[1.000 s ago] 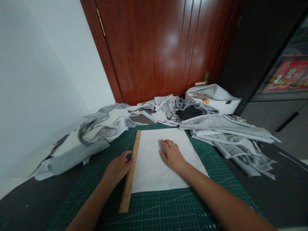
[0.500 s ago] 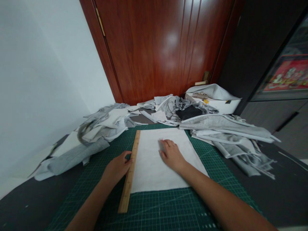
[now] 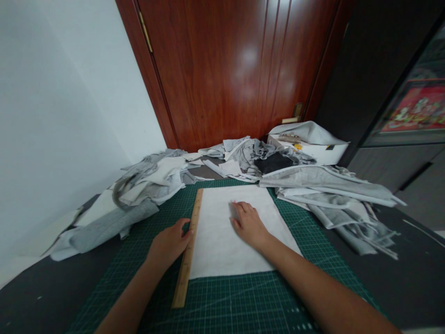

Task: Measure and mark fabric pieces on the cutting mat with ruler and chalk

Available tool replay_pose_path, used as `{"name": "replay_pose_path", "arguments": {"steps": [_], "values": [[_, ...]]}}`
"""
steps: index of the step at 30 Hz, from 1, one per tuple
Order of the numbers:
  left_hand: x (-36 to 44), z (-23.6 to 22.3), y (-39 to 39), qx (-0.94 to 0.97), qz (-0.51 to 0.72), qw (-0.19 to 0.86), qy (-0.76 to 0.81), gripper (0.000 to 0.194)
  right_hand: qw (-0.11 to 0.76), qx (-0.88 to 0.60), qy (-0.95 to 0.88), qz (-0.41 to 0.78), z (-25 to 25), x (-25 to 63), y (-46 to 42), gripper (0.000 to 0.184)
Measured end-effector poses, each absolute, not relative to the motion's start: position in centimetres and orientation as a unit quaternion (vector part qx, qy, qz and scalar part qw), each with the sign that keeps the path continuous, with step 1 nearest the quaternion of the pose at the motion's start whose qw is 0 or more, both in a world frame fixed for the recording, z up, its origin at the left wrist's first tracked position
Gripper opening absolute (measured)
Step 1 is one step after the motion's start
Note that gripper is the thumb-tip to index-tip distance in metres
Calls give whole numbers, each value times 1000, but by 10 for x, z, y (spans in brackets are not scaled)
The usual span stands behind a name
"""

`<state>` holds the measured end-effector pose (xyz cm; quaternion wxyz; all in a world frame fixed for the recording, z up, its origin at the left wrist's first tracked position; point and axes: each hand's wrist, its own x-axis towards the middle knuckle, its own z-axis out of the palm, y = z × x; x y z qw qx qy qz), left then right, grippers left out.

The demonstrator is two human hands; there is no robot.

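A white cloth piece (image 3: 215, 250), roughly square, lies flat on a green cutting mat (image 3: 236, 301). Along its left edge runs a wooden ruler (image 3: 187, 264), its near end reaching past the cloth. My left hand (image 3: 170, 243) rests at the ruler's left side, thumb and forefinger bent but apart, their tips touching the ruler's edge. On the middle of the cloth lies my right hand (image 3: 248, 226), fingers curled together. A small, pale pinkish thing shows at its fingertips, too small and blurred to name.
Grey and white fabric scraps (image 3: 153, 181) are heaped at the left. More grey fabric (image 3: 323, 185) lies piled at the right, in front of a white box (image 3: 323, 152). A black cloth (image 3: 273, 163) sits among scraps at the back. Behind stands a reddish wooden door (image 3: 215, 69).
Almost nothing differs. Both hands, the ruler and the cloth stay in place, with only a tiny shift of the whole view.
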<state>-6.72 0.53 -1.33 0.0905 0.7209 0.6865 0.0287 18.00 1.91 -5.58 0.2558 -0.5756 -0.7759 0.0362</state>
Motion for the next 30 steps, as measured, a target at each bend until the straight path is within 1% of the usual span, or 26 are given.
{"name": "replay_pose_path", "arguments": {"steps": [3, 5, 9, 12, 18, 21, 23, 26, 28, 30], "values": [[-69, -16, 7, 725, 45, 66, 684, 38, 258, -575, -776, 37, -56, 180, 19, 50], [-71, -18, 14, 738, 83, 32, 669, 39, 257, -576, -775, 38, -56, 180, 19, 50], [-73, -25, 41, 805, 179, -70, 561, 38, 252, -578, -775, 37, -57, 180, 20, 49], [-74, -36, 64, 838, 189, -105, 500, 40, 256, -578, -774, 33, -58, 179, 20, 50], [-79, -62, 82, 840, 121, -96, 520, 47, 270, -567, -777, 41, -58, 180, 20, 49], [-79, -64, 81, 844, 101, -92, 519, 48, 301, -548, -779, 46, -58, 182, 20, 48], [-77, -61, 81, 847, 97, -88, 515, 48, 339, -522, -781, 55, -58, 182, 21, 43], [-75, -56, 80, 850, 96, -73, 513, 47, 388, -496, -771, 90, -55, 181, 24, 28], [-74, -55, 80, 852, 96, -64, 510, 47, 394, -507, -757, 123, -52, 178, 28, 21], [-74, -55, 79, 854, 98, -59, 508, 48, 385, -519, -748, 155, -48, 173, 36, 18]]}}
